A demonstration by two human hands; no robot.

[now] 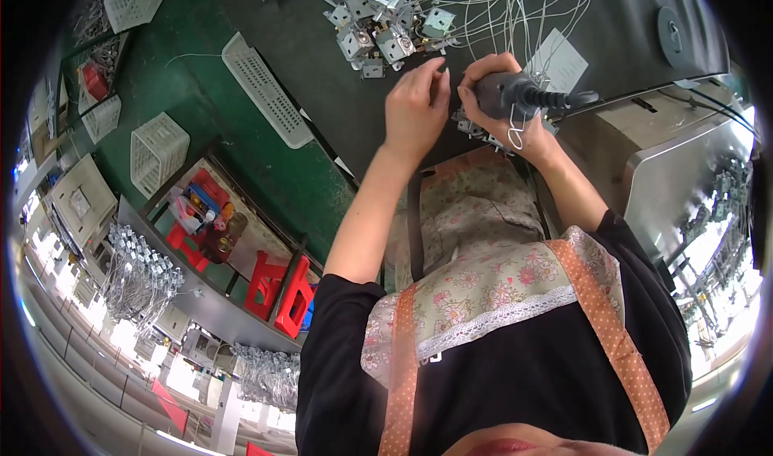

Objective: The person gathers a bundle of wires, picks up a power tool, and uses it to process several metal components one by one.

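Tool [491, 96] with dark body, clamped in my right hand [501, 126]; I hold my left hand [413, 101], fingers and thumb apart, near metal parts [390, 41] on the table [322, 73].

Dk-gry corded tool [493, 95] in R hand [538, 139], slvr metal pcs [477, 127] nr.

The one view comes from the left of two head-worn fisheye cameras, upright and facing steeply down. It sits close above the apron [491, 299], low in the frame, with the hands [413, 108] farther off near the upper middle. The table [326, 93] spreads beyond them; the green floor [197, 73] lies well below, and straight edges bend toward the rim.
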